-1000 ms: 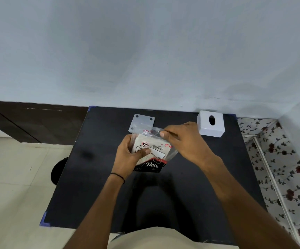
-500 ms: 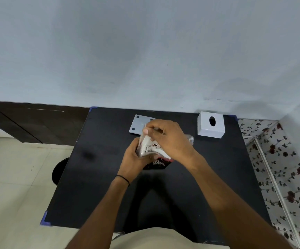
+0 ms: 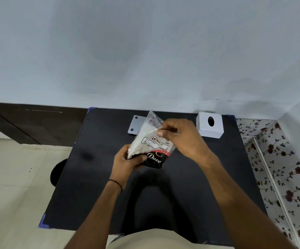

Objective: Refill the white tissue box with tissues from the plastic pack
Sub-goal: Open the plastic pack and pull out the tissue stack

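Observation:
Above the middle of the black table (image 3: 95, 177) I hold the plastic pack of tissues (image 3: 148, 141) upright; it is clear with white tissues inside and a black printed base. My left hand (image 3: 127, 162) grips its lower left corner. My right hand (image 3: 183, 137) pinches the pack's upper right side, near the loose clear top flap. The white tissue box (image 3: 210, 125), with an oval hole in its top, stands at the table's far right corner, apart from both hands.
A flat white plate with corner holes (image 3: 135, 124), possibly the box's cover, lies on the table behind the pack. A wall runs along the table's far edge. A dark round stool (image 3: 58, 172) sits on the floor at left; flowered wall panels stand at right.
The pack has been turned upright and its clear top flap now stands free. My right hand slid from over the pack's front to its upper right side; my left hand stayed at the bottom.

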